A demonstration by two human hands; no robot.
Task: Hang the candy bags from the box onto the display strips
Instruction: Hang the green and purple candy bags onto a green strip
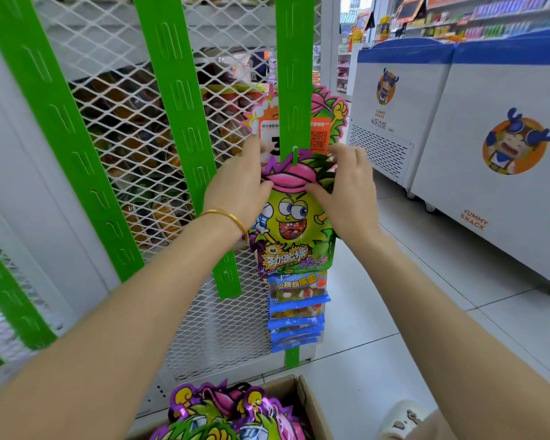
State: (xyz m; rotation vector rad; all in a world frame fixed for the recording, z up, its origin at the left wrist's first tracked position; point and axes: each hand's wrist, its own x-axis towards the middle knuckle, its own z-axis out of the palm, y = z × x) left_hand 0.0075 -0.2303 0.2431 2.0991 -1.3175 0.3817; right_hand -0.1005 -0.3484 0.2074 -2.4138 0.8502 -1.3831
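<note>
A cartoon candy bag [294, 217], green face with a pink cap, hangs against the right green display strip [294, 74], its top at one of the strip's hooks. My left hand [242, 182] pinches the bag's upper left edge and my right hand [346, 185] pinches its upper right edge. Above it a pink price tag card [323, 122] sits behind the strip. Blue candy bags [296, 309] hang stacked lower on the same strip. More cartoon bags [223, 414] lie in the cardboard box [311, 404] at the bottom.
Two more green strips [178, 122] [61, 138] hang bare on the white mesh rack [124, 90] to the left. White and blue freezer chests [458, 122] stand to the right across a tiled aisle. A slippered foot [404, 417] is beside the box.
</note>
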